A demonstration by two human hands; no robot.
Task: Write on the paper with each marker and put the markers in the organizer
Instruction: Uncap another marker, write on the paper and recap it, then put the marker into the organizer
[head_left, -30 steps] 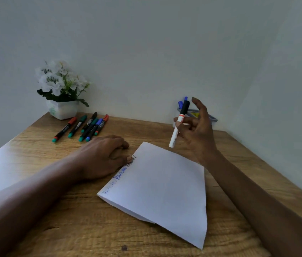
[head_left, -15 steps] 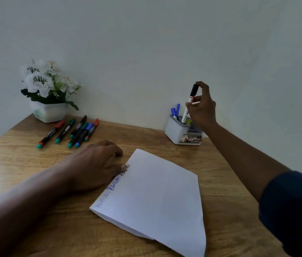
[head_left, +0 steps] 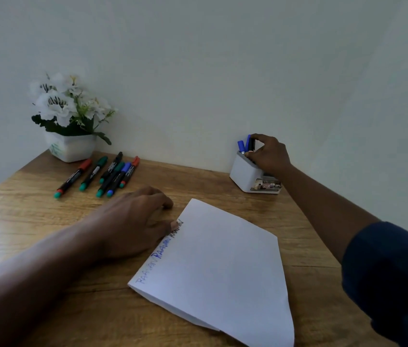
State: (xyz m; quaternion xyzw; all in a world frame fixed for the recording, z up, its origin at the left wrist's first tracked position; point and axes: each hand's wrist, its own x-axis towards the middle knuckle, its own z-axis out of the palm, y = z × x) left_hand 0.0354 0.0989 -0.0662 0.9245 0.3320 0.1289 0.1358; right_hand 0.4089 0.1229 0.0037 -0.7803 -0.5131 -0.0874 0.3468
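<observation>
Wood-grain desk (head_left: 210, 184), head view only.

Right hand (head_left: 269, 156) up at white organizer (head_left: 241, 175), far right of desk, close to back edge. Thumb and forefinger pinched narrow on black marker (head_left: 251, 145): upright, lower end already down inside organizer, cap end sticking out the top. Remaining fingers curled over organizer's rear part. Exact compartment: cannot tell, hidden by hand. Two blue markers (head_left: 241, 146) standing in same organizer, just left of the black one. Label strip low on organizer's front, unreadable.

Left hand (head_left: 132, 221) palm-down on desk near the middle, fingers loosely bent, gripping nothing. Thumb tip touching left edge of paper (head_left: 223, 266).

Paper white, flat, lying skewed from desk centre toward near right edge, near corner cut off by frame. Three short words written along its left edge: faint grey-blue nearest, blue in the middle, black farthest, right at the thumb.

Six loose markers (head_left: 105, 175) in a fanned row at far left of desk, well apart from organizer. Dark barrels; caps red, green, black, green, blue, red. Some touching side by side.

White pot of white flowers (head_left: 71, 149) in far left corner, against wall, just behind the marker row.

Dark blue sleeve (head_left: 393, 271) on right arm, lower right of frame.
</observation>
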